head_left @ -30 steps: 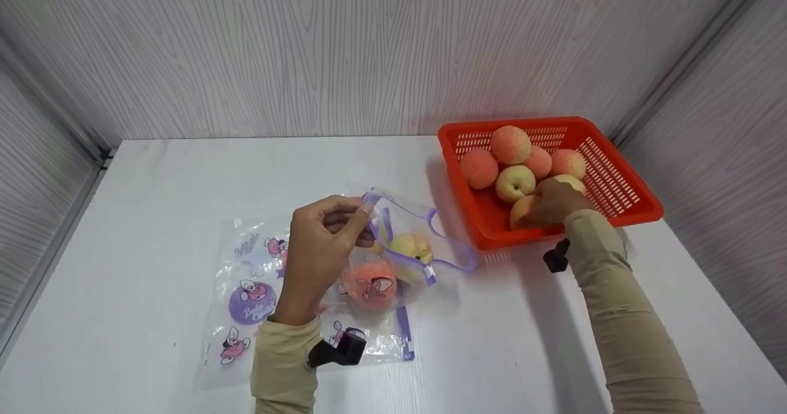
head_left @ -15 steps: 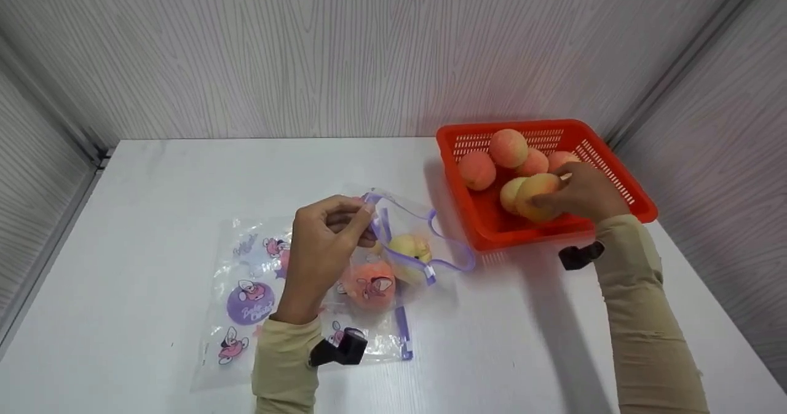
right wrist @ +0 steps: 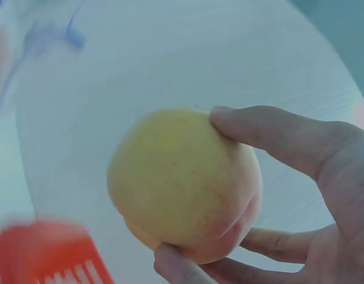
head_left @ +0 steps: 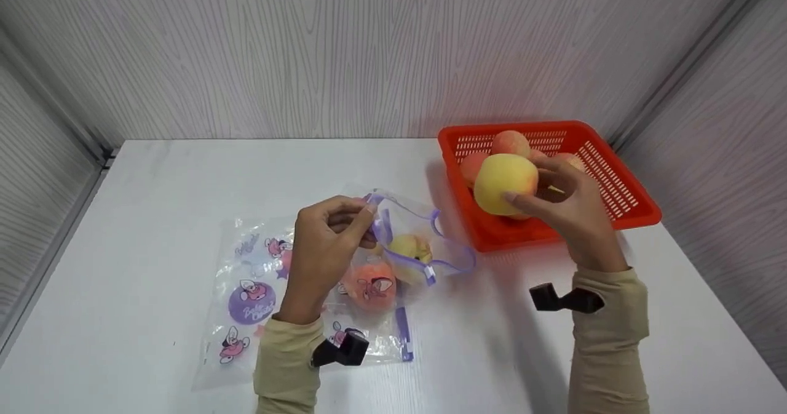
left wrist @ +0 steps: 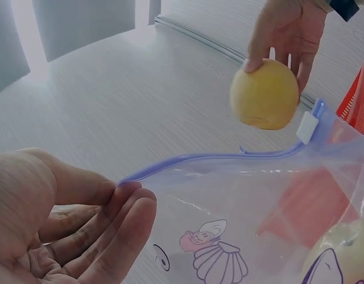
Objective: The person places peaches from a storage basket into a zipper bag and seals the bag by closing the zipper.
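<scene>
My left hand (head_left: 326, 248) pinches the purple-edged rim of a clear zip bag (left wrist: 200, 201) between thumb and fingertips, and the bag's mouth gapes toward the right. Inside the bag lie a yellowish peach (head_left: 411, 249) and a pink-red peach (head_left: 371, 286), seen through printed cartoon figures. My right hand (head_left: 569, 202) grips a large yellow peach (head_left: 505, 183) with a reddish side, raised over the front left part of the red basket (head_left: 501, 242). In the right wrist view the thumb and fingertips press on opposite sides of this peach (right wrist: 182, 183).
Several pink peaches (head_left: 510, 143) sit in the basket, partly hidden behind the held one. Another printed clear bag (head_left: 246, 340) lies flat on the white table (head_left: 123, 266), under the left hand and the first bag. Grey panels (head_left: 276, 57) stand at the back and sides.
My right hand has picked the yellow peach out of the basket and lifted it up and to the left. The left hand and the bag it pinches have stayed in place.
</scene>
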Motion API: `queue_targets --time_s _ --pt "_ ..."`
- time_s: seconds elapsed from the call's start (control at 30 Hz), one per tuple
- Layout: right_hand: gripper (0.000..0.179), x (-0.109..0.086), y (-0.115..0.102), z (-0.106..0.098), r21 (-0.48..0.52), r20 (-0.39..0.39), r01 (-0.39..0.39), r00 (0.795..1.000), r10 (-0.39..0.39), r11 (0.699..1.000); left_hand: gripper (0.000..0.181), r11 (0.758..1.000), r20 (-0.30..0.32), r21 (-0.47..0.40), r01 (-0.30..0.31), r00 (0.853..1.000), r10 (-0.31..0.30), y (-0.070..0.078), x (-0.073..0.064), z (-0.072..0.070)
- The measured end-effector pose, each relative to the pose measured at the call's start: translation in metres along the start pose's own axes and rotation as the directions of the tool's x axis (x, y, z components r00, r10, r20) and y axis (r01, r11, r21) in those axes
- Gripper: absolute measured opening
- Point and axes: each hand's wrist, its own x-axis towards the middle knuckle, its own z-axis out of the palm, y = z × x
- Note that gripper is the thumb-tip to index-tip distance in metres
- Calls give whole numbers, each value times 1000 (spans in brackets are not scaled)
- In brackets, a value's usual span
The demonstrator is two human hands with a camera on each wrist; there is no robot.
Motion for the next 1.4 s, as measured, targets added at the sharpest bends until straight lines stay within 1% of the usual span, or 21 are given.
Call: queue_targets --time_s 0.07,0.17,0.27,0.37,0.43,0.5,0.57,0.63,0.73,0.87,1.0,1.13,1.2,1.4 --pt "56 -7 -1 10 114 28 17 999 -21 993 10 1000 2 9 -4 1000 4 -1 0 1" --pt "56 -15 -3 23 263 74 23 996 -44 965 11 1000 5 11 -7 1000 7 -1 -1 2" --pt "60 -23 -4 33 347 116 38 990 -83 937 11 1000 7 8 -8 1000 8 0 -1 4" --pt "63 -29 -6 40 385 165 73 975 -146 920 13 1000 11 0 -14 1000 14 1 -2 6" --pt "64 -31 -8 44 388 200 103 961 -192 916 14 1000 11 -4 -14 1000 14 1 -2 7" --pt "64 -31 -10 48 372 235 133 944 -232 918 14 1000 9 -6 -14 1000 14 2 -1 7" --pt "65 -31 -12 52 347 268 158 928 -259 924 13 1000 5 -10 -6 1000 6 3 -1 7" --pt "64 -31 -13 57 313 288 178 918 -272 933 12 1000 0 -14 1 1000 -1 3 0 6" --pt "64 -30 -14 62 255 306 185 916 -260 949 12 1000 -2 -20 5 1000 -5 3 0 5" --pt "65 -29 -13 67 214 316 179 917 -242 960 13 1000 -9 -19 12 1000 -12 2 0 4" --pt "67 -27 -11 68 205 329 189 911 -249 960 13 1000 -10 -16 15 1000 -15 1 -1 3" --pt "67 -26 -11 68 194 350 209 898 -266 959 11 1000 -7 -4 1 1000 -1 -1 0 3" --pt "67 -26 -10 68 186 357 214 895 -268 959 11 1000 -4 3 -3 1000 3 -1 0 3" --pt "69 -26 -8 69 160 354 198 903 -244 967 11 1000 -5 14 -2 1000 2 -2 0 4"
